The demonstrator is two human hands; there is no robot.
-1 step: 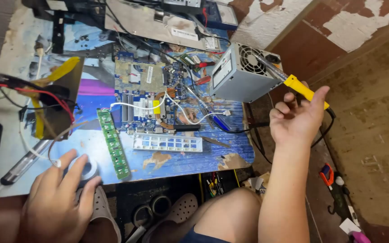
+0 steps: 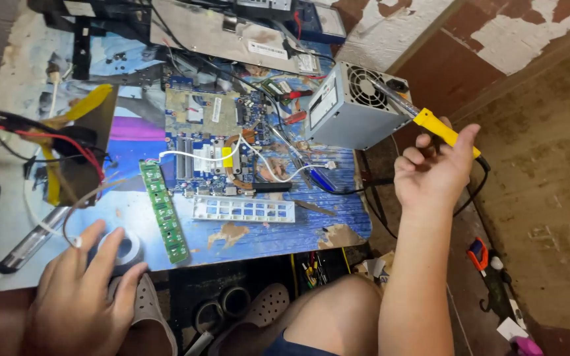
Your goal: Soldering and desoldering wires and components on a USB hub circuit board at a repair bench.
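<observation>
While your right hand [image 2: 433,168] is gripping the yellow-handled soldering iron [image 2: 444,132] off the table's right edge, its metal tip is pointing at the grey power supply [image 2: 351,109] sitting at the far right corner. Your left hand [image 2: 84,293] is resting, fingers spread, on a solder reel [image 2: 121,247] at the near edge, holding it loosely. Just beside it, a green strip board [image 2: 164,212] is lying near the table's middle, next to a blue motherboard [image 2: 216,142] and a metal port plate [image 2: 244,209].
</observation>
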